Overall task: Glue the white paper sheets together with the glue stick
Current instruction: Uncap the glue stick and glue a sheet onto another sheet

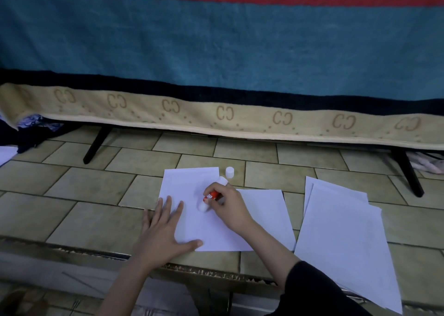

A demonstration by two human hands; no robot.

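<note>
1. A person kneels at a tiled floor (101,222), working on a white sheet (192,185) that lies flat on the tiles.
2. The left hand (163,231) rests on the sheet's left edge, fingers straight and spread, thumb along the near edge; its grip is apart and clasps nothing.
3. The right hand (228,207) has its grip clamped on a red glue stick (211,196), fingers curled round the barrel; the stick is tilted, its white tip touching the middle of the sheet.
4. The stick's white cap (229,172) stands upright on the tiles just beyond the sheet's far right corner.
5. A second sheet (269,214) lies under the first, showing to the right of it.
6. A loose pile of sheets (343,238) lies further right, apart from the pair.
7. Behind, a striped blanket (216,51) hangs over a frame on black legs (96,145).
</note>
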